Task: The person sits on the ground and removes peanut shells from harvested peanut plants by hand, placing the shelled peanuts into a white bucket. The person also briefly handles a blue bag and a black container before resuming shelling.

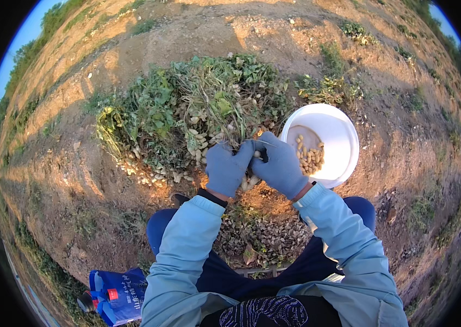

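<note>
My left hand, in a grey-blue work glove, is closed on the stems of a peanut plant. Against it sits my right hand, gloved alike, with its thumb and fingers pinched around a peanut pod. More pale pods hang below and between the two hands. The fingertips partly hide what they grip. Just past my right hand stands a white plastic bucket, with loose peanuts on its bottom.
A heap of uprooted peanut plants lies beyond my hands, pods showing along its near side. Dry leaves cover the soil between my legs. At lower left there is a blue bag bearing writing.
</note>
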Demonstrator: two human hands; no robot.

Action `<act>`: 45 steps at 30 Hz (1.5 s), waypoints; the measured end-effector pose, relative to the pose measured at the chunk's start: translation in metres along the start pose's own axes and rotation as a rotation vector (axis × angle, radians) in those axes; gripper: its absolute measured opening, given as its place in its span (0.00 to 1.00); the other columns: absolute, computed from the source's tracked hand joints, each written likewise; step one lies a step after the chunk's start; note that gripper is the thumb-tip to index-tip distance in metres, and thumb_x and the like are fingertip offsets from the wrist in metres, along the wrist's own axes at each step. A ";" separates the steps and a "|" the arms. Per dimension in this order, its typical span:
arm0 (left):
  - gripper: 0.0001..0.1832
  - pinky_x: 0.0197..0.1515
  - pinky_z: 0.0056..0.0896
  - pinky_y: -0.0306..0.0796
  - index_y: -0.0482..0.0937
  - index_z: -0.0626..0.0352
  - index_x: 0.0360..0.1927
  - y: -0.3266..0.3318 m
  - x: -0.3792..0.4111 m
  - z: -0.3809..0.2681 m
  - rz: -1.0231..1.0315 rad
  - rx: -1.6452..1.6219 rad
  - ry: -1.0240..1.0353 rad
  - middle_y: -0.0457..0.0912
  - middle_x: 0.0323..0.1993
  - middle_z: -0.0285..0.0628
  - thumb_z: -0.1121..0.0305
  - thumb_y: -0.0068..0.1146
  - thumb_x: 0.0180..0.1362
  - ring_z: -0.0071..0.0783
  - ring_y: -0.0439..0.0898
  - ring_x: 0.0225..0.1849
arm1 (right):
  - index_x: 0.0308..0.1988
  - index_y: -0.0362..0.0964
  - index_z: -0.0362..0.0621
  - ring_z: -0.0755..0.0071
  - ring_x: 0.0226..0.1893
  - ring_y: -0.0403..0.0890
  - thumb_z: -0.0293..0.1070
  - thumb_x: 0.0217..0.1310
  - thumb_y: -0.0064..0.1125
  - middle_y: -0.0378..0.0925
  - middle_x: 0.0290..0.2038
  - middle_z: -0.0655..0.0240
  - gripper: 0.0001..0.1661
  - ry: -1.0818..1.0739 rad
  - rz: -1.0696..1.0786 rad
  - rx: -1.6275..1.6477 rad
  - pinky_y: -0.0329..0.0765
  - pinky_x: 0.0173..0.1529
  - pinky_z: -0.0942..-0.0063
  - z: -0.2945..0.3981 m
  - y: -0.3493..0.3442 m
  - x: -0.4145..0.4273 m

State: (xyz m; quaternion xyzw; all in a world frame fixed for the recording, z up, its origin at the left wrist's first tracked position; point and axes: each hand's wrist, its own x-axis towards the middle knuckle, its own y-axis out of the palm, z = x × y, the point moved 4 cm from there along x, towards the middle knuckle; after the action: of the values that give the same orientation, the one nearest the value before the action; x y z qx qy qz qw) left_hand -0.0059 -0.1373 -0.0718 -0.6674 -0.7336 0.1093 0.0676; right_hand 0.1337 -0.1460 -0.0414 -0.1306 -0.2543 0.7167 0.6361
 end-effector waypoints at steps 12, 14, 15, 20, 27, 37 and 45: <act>0.15 0.21 0.28 0.68 0.79 0.65 0.29 -0.005 -0.007 -0.027 0.048 0.393 -0.063 0.80 0.19 0.37 0.61 0.63 0.52 0.23 0.74 0.16 | 0.30 0.68 0.39 0.75 0.25 0.74 0.31 0.51 0.60 0.73 0.24 0.65 0.10 0.004 0.023 0.012 0.71 0.30 0.75 0.003 -0.004 -0.006; 0.14 0.21 0.28 0.68 0.79 0.65 0.30 -0.002 -0.005 -0.021 0.103 -0.086 -0.064 0.81 0.22 0.37 0.62 0.62 0.53 0.23 0.74 0.16 | 0.30 0.69 0.39 0.79 0.25 0.73 0.32 0.50 0.63 0.72 0.25 0.69 0.11 0.062 0.081 0.251 0.71 0.31 0.77 -0.012 -0.001 -0.004; 0.13 0.20 0.28 0.68 0.80 0.64 0.31 0.000 -0.004 -0.018 0.127 -0.326 -0.065 0.82 0.23 0.37 0.62 0.62 0.53 0.23 0.74 0.16 | 0.31 0.69 0.39 0.80 0.26 0.72 0.32 0.50 0.64 0.71 0.25 0.71 0.12 0.091 0.110 0.372 0.71 0.31 0.78 -0.016 -0.001 -0.003; 0.16 0.19 0.34 0.67 0.79 0.64 0.30 0.000 -0.003 -0.016 0.115 -0.029 0.032 0.80 0.19 0.40 0.58 0.61 0.54 0.31 0.75 0.15 | 0.32 0.72 0.42 0.73 0.26 0.75 0.33 0.48 0.65 0.73 0.28 0.70 0.11 0.003 0.044 0.216 0.73 0.31 0.73 -0.015 -0.006 -0.006; 0.23 0.21 0.39 0.69 0.77 0.64 0.21 0.001 0.001 -0.009 -0.049 0.413 0.241 0.73 0.11 0.45 0.51 0.60 0.51 0.43 0.72 0.14 | 0.41 0.72 0.47 0.62 0.27 0.78 0.32 0.48 0.65 0.75 0.32 0.66 0.18 -0.247 -0.077 -0.321 0.75 0.31 0.69 0.010 -0.015 -0.009; 0.21 0.30 0.42 0.71 0.76 0.64 0.21 0.006 -0.005 -0.028 0.116 0.523 0.241 0.75 0.14 0.48 0.52 0.61 0.50 0.47 0.75 0.18 | 0.41 0.68 0.46 0.56 0.31 0.80 0.30 0.49 0.58 0.77 0.31 0.59 0.16 -0.208 0.107 -0.192 0.76 0.34 0.65 -0.001 -0.024 -0.009; 0.21 0.24 0.44 0.69 0.78 0.62 0.22 0.014 0.000 -0.003 0.109 0.300 0.159 0.76 0.17 0.48 0.51 0.61 0.48 0.49 0.77 0.22 | 0.38 0.67 0.46 0.62 0.25 0.80 0.26 0.48 0.58 0.76 0.25 0.62 0.14 -0.131 0.004 0.195 0.75 0.30 0.70 -0.002 -0.025 -0.011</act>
State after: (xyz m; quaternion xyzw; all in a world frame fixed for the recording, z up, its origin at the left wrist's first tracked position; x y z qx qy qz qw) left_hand 0.0082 -0.1361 -0.0724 -0.6950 -0.6641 0.1679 0.2183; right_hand 0.1582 -0.1549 -0.0313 -0.0214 -0.2242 0.7464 0.6262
